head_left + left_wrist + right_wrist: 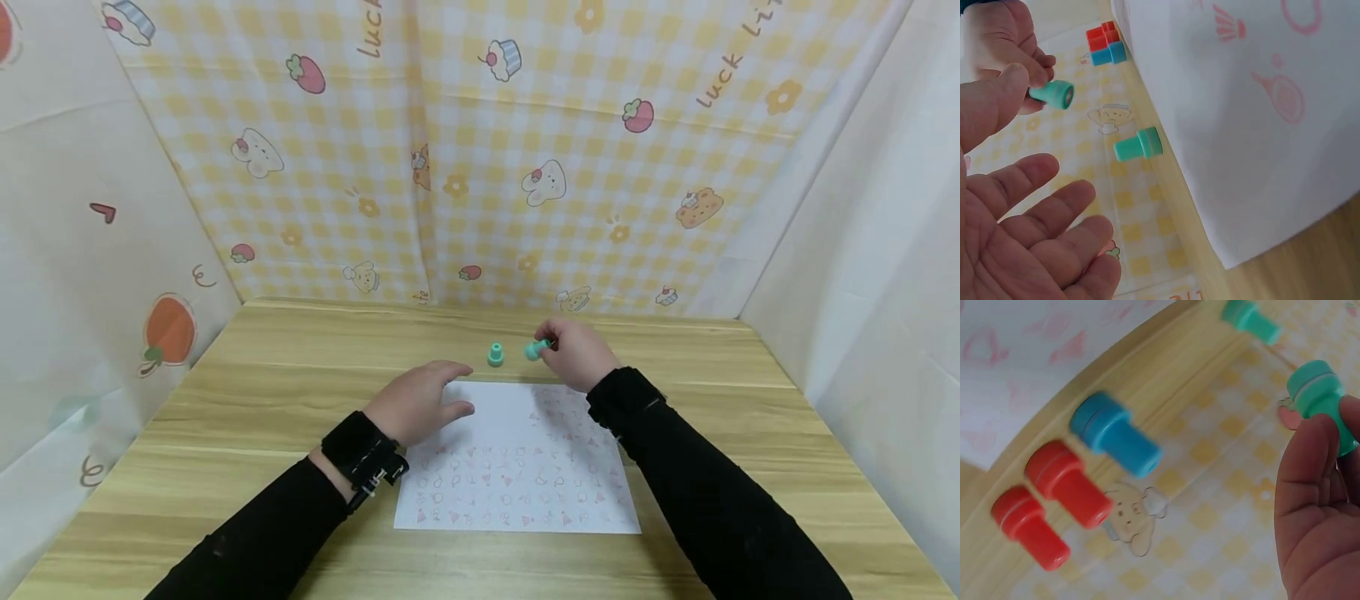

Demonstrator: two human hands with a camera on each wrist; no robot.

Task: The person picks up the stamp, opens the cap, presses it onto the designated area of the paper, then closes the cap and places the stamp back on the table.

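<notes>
My right hand [555, 348] pinches a small teal stamp [533, 350] just above the wooden table, past the far edge of a white paper sheet [517, 492] covered in pink stamped marks. The right wrist view shows that teal stamp [1319, 394] between my fingertips [1310, 462]. A second teal stamp [495, 354] stands alone on the table to its left, and shows again as the lone teal stamp [1138, 144] in the left wrist view. My left hand [438, 396] lies flat with relaxed fingers on the sheet's far left corner and holds nothing; its palm [1035, 237] faces the left wrist camera.
A blue stamp [1116, 434] and two red stamps [1066, 484] [1025, 525] stand in a row by the sheet's far edge, hidden behind my right hand in the head view. Patterned cloth walls [480, 167] close in the wooden table [225, 400] on three sides.
</notes>
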